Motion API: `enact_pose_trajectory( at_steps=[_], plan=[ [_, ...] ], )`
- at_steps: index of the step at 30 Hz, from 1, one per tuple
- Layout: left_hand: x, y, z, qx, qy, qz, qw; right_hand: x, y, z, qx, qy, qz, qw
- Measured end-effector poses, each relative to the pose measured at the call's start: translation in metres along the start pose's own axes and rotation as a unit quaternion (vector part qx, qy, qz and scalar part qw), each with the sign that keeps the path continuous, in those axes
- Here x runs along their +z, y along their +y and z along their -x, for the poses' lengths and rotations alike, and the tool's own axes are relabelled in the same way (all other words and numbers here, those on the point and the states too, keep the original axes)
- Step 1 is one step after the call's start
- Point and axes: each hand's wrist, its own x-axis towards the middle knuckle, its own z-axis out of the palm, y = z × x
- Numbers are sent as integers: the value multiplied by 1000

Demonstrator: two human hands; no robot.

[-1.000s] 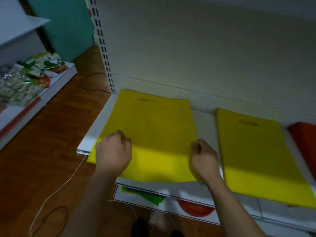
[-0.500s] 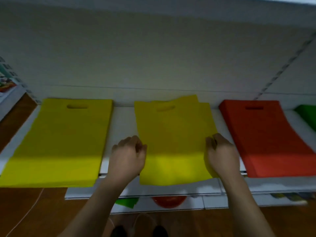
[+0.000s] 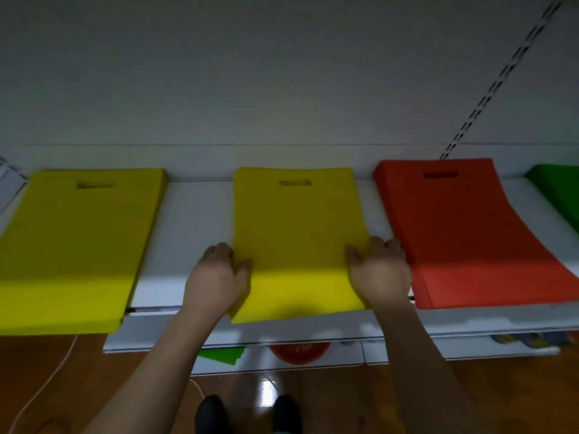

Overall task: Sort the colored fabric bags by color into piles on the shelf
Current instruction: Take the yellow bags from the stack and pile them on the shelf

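Head view looks down on a white shelf [image 3: 194, 214] carrying flat fabric bags laid side by side, each with a cut-out handle slot toward the back panel. The middle yellow pile [image 3: 297, 233] lies between the two hands, its front edge hanging a little past the shelf lip. The left hand [image 3: 217, 277] grips the pile's left edge near the front, thumb curled on top of the fabric and fingers tucked round the side. The right hand [image 3: 380, 270] holds the right edge in the same way, thumb lying on the yellow surface and the fingers bent down over the side, just beside the red pile [image 3: 463, 233].

A second yellow pile [image 3: 78, 245] sits at the left end of the shelf, apart from the middle one with bare white shelf between them; its front part overhangs the shelf lip. The red pile lies to the right of the middle yellow one, stacked thick, with layered edges showing along its front and left side. At the far right a green pile [image 3: 560, 189] is only partly in view, cut off by the picture edge.

Below the shelf a lower shelf [image 3: 407, 352] shows a green bag corner [image 3: 224, 355] and a red round object [image 3: 299, 352], too hidden to tell apart further. A white cable [image 3: 47, 383] trails over the wooden floor [image 3: 501, 396], and two dark shoes [image 3: 247, 415] show at the bottom edge.
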Motion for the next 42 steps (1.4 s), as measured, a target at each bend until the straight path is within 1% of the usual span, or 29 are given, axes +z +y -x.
enact_pose_trajectory(
  at_steps=[5, 8, 9, 11, 14, 15, 16, 17, 19, 22, 25, 28, 29, 31, 32, 35, 37, 39, 42],
  plan=[
    [1, 3, -5, 21, 25, -12, 999, 1, -4, 1, 6, 10, 15, 1000],
    [1, 5, -10, 14, 9, -55, 998, 2, -4, 0, 20, 3, 6, 1000],
    [0, 6, -11, 19, 16, -65, 998, 3, -4, 0, 20, 4, 7, 1000],
    [-1, 6, -10, 54, 21, -82, 995, 1, -6, 1, 20, 12, 15, 1000],
    [-10, -5, -4, 86, 52, -96, 990, -8, -17, 1, 39, 44, 12, 998],
    [-18, -10, 0, 81, 48, -95, 991, -12, -24, 1, 38, 57, 9, 998],
    [-28, -15, 4, 58, 40, -90, 993, -16, -34, 1, 28, 69, 8, 997],
    [-37, -23, 7, 27, 28, -92, 995, -19, -47, 2, 9, 78, 5, 997],
    [-55, -41, 11, -3, 33, -95, 995, -22, -83, 8, -41, 77, -11, 996],
    [-83, -67, 17, -31, 47, -84, 995, -22, -153, 28, -115, 41, -45, 991],
    [-106, -103, 17, -52, 60, -82, 993, -12, -219, 52, -186, -32, -61, 980],
    [-129, -147, 16, -72, 65, -88, 991, -1, -268, 72, -223, -82, -61, 969],
    [-136, -163, 16, -81, 62, -92, 991, 2, -280, 76, -223, -105, -55, 968],
    [-150, -196, 14, -104, 61, -103, 987, 12, -298, 81, -211, -181, -15, 960],
    [-156, -212, 12, -118, 59, -107, 986, 17, -306, 82, -199, -206, -10, 958],
    [-173, -248, 9, -161, 42, -119, 979, 31, -324, 81, -127, -283, -45, 950],
    [-181, -262, 5, -187, 32, -135, 972, 39, -329, 79, -105, -323, -56, 939],
    [-184, -269, 0, -199, 28, -153, 968, 40, -328, 75, -85, -328, -82, 937],
    [-187, -268, -12, -213, 9, -166, 963, 40, -321, 74, -49, -294, -150, 943]
  ],
)
